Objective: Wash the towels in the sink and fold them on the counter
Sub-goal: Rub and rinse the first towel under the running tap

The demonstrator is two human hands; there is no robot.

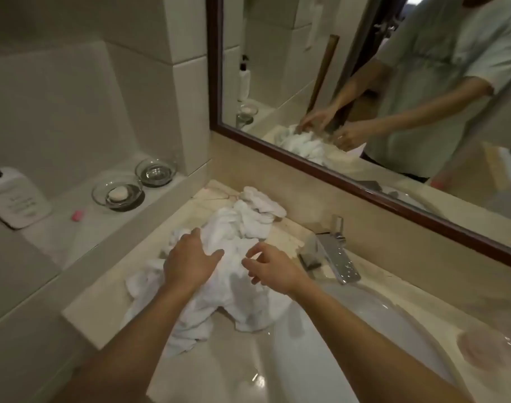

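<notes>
Left of the faucet (334,254), white towels (231,257) sit in a crumpled heap on the counter (103,295), one end of the heap hanging over the rim into the sink (321,344). Heap looks wet and bunched; how many towels are in it cannot be told.

Left hand (190,260) lies on the heap, on the side away from the faucet, fingers spread and fairly straight, pressing down, gripping nothing. Right hand (269,266) hovers on the faucet side of the heap, fingers loosely curled and apart, fingertips at or just above the cloth; contact unclear, no pinch visible.

Step, as a judgement: washing appears done or nearly so, since most of the cloth is out of the basin; sorting and folding is starting. No folded towel visible.

Next move calls for: separate one towel from the heap, find an edge or corner with the right hand while the left pins the rest, then spread it flat on the counter away from the faucet. Dangling end needs pulling out of the sink first.
</notes>
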